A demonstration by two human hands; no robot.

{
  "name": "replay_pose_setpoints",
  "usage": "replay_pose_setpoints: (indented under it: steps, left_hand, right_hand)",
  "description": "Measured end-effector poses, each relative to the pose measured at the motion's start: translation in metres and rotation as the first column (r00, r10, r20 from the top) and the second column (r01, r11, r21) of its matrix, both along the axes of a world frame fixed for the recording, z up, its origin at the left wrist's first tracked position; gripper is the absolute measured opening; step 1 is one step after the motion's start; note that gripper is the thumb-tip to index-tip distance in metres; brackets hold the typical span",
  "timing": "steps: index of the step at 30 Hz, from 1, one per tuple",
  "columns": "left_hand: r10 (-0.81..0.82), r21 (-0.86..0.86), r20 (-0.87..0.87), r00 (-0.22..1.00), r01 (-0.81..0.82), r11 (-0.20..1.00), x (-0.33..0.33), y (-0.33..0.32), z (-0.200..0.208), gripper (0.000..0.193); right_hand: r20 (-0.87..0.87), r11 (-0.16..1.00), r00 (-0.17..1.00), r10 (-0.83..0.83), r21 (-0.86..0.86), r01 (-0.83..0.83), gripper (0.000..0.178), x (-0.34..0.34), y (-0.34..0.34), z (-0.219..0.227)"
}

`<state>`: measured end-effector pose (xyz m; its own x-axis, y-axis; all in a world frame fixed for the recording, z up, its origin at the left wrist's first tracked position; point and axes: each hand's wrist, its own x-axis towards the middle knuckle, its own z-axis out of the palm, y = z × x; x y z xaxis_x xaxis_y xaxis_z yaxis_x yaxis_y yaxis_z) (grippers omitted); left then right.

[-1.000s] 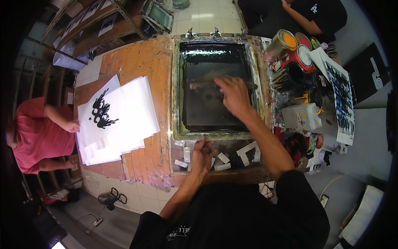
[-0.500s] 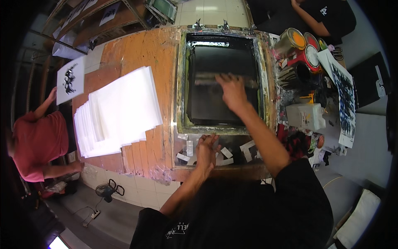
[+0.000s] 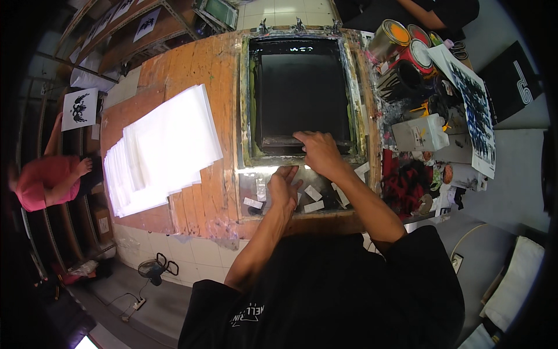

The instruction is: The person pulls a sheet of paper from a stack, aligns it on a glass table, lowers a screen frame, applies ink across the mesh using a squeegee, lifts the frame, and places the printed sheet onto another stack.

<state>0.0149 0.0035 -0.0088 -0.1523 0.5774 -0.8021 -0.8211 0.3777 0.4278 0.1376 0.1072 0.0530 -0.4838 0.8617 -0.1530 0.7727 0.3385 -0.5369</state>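
Note:
A screen-printing frame (image 3: 243,116) lies on the wooden table, its mesh (image 3: 302,93) coated in black ink. My right hand (image 3: 321,152) is closed on the bar of a squeegee (image 3: 278,141), which lies crosswise at the near end of the mesh. My left hand (image 3: 283,187) is at the frame's near rail, its fingertips against the edge and seeming to grip it; their undersides are hidden. White tape strips (image 3: 314,193) are stuck on the surface beside that hand. Left of the frame lies a fanned stack of white sheets (image 3: 168,139).
Paint cans (image 3: 395,34), a white jug (image 3: 415,134) and an ink-smeared sheet (image 3: 478,110) crowd the right side. Clamps (image 3: 299,24) hold the far rail. At left, a person in red (image 3: 49,180) holds a printed sheet (image 3: 79,109) by shelves. Another person's arm (image 3: 421,13) shows at far right.
My right hand has drawn the squeegee from mid-mesh toward me to the near end. My left hand stays by the near rail. The person in red has moved the printed sheet toward the shelves.

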Motion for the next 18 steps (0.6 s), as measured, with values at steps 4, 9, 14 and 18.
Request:
replay_pose_setpoints:
  steps: [4, 9, 14, 18]
  left_hand:
    - [-0.001, 0.015, 0.034, 0.999, 0.0, 1.0, -0.001, -0.002, 0.0, 0.021]
    - [0.002, 0.107, 0.066, 0.998, -0.009, 0.994, 0.002, -0.008, -0.012, 0.032]
    - [-0.06, 0.041, 0.024, 0.998, 0.059, 0.997, 0.003, -0.001, 0.014, 0.036]
    - [-0.094, 0.018, -0.006, 0.996, 0.095, 0.995, 0.002, -0.003, 0.007, 0.05]
  right_hand:
    - [0.118, 0.998, 0.993, 0.005, 0.069, -0.013, 0.054, -0.003, -0.038, -0.008]
    - [0.106, 0.962, 0.993, -0.05, 0.273, 0.019, 0.055, -0.009, -0.049, -0.032]
    - [0.086, 0.918, 0.992, -0.095, 0.393, 0.054, 0.058, -0.017, 0.014, -0.054]
    - [0.091, 0.896, 0.99, -0.109, 0.441, 0.058, 0.057, -0.026, 0.086, -0.058]
